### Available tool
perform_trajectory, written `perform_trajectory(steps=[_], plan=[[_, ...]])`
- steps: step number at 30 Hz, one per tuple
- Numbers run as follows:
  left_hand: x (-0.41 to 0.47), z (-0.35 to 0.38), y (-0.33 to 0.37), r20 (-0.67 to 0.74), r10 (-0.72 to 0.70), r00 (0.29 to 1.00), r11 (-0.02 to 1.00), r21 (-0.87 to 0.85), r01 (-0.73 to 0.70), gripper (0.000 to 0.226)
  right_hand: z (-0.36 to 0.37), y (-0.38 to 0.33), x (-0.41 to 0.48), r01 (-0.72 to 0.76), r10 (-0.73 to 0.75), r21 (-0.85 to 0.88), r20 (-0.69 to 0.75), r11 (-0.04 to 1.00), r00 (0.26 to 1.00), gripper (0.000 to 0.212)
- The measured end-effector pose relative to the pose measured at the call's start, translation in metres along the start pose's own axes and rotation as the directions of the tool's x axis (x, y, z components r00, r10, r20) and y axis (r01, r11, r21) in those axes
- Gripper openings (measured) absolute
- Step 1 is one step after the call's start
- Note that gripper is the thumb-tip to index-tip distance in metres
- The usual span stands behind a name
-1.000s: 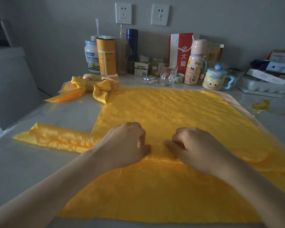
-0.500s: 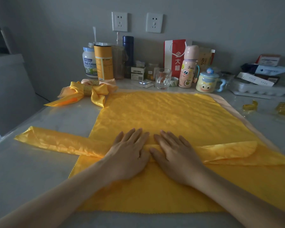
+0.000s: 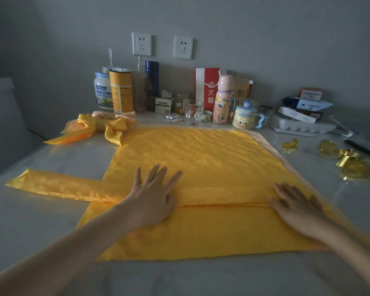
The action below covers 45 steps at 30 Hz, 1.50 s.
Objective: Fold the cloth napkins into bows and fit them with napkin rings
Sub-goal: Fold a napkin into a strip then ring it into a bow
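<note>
Both hands, left and right, lay flat with fingers straight, well apart on the napkin's folded band.

Hands flat on folded yellow napkin

The napkin is lying on the table. A bow is sitting behind its left corner. Rings are lying to its right.
</note>
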State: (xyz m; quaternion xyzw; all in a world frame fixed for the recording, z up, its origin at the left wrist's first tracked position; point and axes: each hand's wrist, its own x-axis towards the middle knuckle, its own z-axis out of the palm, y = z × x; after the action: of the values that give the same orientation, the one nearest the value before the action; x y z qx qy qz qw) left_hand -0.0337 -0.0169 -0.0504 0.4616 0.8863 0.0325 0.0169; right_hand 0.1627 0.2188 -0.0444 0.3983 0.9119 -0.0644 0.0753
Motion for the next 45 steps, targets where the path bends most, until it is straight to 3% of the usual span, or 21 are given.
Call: perform_trajectory(steps=[1,3,6,8,10,12,15,18,22,24,27,30,32,35,38,42,45], plan=[[0.0,-0.001,0.003,-0.076,0.072,0.994,0.997,0.027,-0.07,0.065,-0.005,0.003,0.0,-0.018,0.017,-0.017,-0.033,1.0,0.999,0.058],[0.004,-0.007,0.012,-0.283,0.285,0.916,0.956,0.149,-0.252,0.074,-0.016,0.004,0.001,0.032,-0.035,-0.018,-0.178,0.999,0.983,0.053],[0.002,-0.015,0.031,-0.261,0.446,0.856,0.887,0.257,-0.384,0.067,-0.026,-0.009,0.0,0.283,-0.245,0.082,-0.313,0.956,0.918,0.042],[0.005,-0.012,0.037,-0.141,0.407,0.902,0.898,0.24,-0.368,0.054,-0.029,-0.022,-0.004,0.357,-0.316,0.156,-0.235,0.921,0.919,0.035],[0.007,-0.013,0.035,-0.116,0.375,0.92,0.919,0.175,-0.353,0.05,-0.029,-0.033,-0.001,0.364,-0.342,0.193,-0.138,0.911,0.93,0.031],[0.006,-0.017,0.032,-0.072,0.275,0.959,0.957,-0.071,-0.28,0.046,-0.033,-0.038,0.002,0.343,-0.336,0.133,-0.074,0.93,0.939,0.03],[0.016,-0.026,0.034,0.11,0.083,0.99,0.902,-0.43,-0.027,0.03,-0.05,-0.046,-0.001,0.314,-0.316,0.062,0.024,0.947,0.948,0.014],[0.033,-0.033,0.038,0.339,-0.07,0.938,0.881,-0.42,0.217,0.023,-0.07,-0.061,-0.021,0.326,-0.336,0.087,0.165,0.941,0.927,0.002],[0.036,-0.033,0.03,0.328,-0.05,0.944,0.735,-0.628,0.257,0.056,-0.081,-0.094,-0.055,0.26,-0.455,0.49,0.336,0.832,0.825,0.009],[0.037,-0.032,0.03,0.316,-0.104,0.943,0.733,-0.616,0.287,0.06,-0.072,-0.118,-0.068,0.306,-0.536,0.571,0.289,0.762,0.794,0.009],[0.038,-0.031,0.032,0.302,-0.075,0.95,0.772,-0.585,0.246,0.038,-0.038,-0.156,-0.078,0.521,-0.643,0.492,0.111,0.698,0.757,0.014],[0.033,-0.032,0.023,0.305,0.003,0.952,0.802,-0.569,0.179,0.024,-0.024,-0.168,-0.077,0.485,-0.686,0.557,0.227,0.674,0.692,0.025],[0.031,-0.031,0.017,0.318,0.038,0.947,0.802,-0.576,0.161,0.022,-0.028,-0.161,-0.065,0.472,-0.665,0.61,0.125,0.637,0.736,0.027],[0.024,-0.034,0.015,0.333,0.009,0.943,0.794,-0.576,0.196,0.017,-0.025,-0.145,-0.037,0.581,-0.555,0.454,-0.206,0.676,0.806,0.008],[0.022,-0.036,0.012,0.279,0.026,0.96,0.806,-0.574,0.145,0.027,-0.005,-0.141,-0.025,0.614,-0.557,0.394,-0.262,0.684,0.788,0.015],[0.017,-0.042,-0.007,0.222,-0.018,0.975,0.606,-0.773,0.187,0.019,0.002,-0.144,-0.021,0.633,-0.572,0.359,-0.273,0.686,0.774,0.027],[0.012,-0.047,-0.031,0.139,-0.086,0.987,0.839,-0.523,0.147,0.023,-0.001,-0.147,-0.019,0.652,-0.609,0.287,-0.233,0.702,0.758,0.031]])
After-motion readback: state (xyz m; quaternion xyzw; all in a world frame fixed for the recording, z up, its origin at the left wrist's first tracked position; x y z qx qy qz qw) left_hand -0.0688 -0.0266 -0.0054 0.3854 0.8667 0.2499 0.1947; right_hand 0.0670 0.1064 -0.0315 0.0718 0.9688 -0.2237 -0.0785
